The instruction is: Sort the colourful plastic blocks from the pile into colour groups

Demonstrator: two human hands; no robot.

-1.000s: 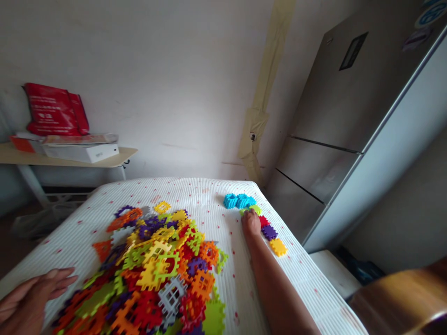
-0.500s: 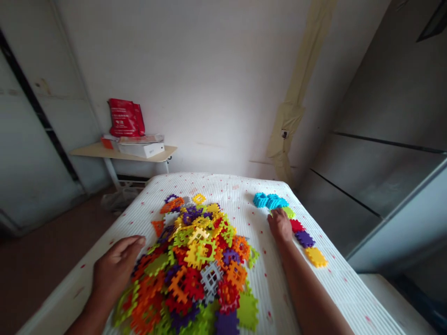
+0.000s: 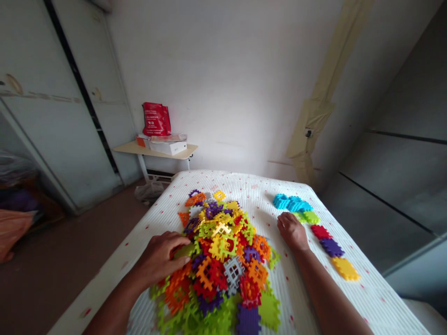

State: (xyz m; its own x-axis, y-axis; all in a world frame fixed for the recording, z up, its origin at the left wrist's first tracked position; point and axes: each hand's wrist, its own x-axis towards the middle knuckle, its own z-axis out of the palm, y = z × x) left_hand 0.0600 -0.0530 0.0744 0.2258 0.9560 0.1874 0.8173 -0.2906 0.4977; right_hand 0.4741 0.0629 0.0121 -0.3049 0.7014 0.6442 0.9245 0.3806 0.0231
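The left hand (image 3: pixel 169 256), a bit open, was at the heap of colorful pieces (image 3: pixel 223 251), and the right hand (image 3: pixel 293 229) was curled near green pieces (image 3: pixel 310 217).

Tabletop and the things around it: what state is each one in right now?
Left hand: thumb and fingers apart, at the pile
Right hand: fingers curled, contents hidden
Pile: loose, jumbled
Blue pieces: bunched together
Green pieces: lying beside the blue
Red piece: flat
Purple piece: flat
Yellow piece: flat
Red bag: upright
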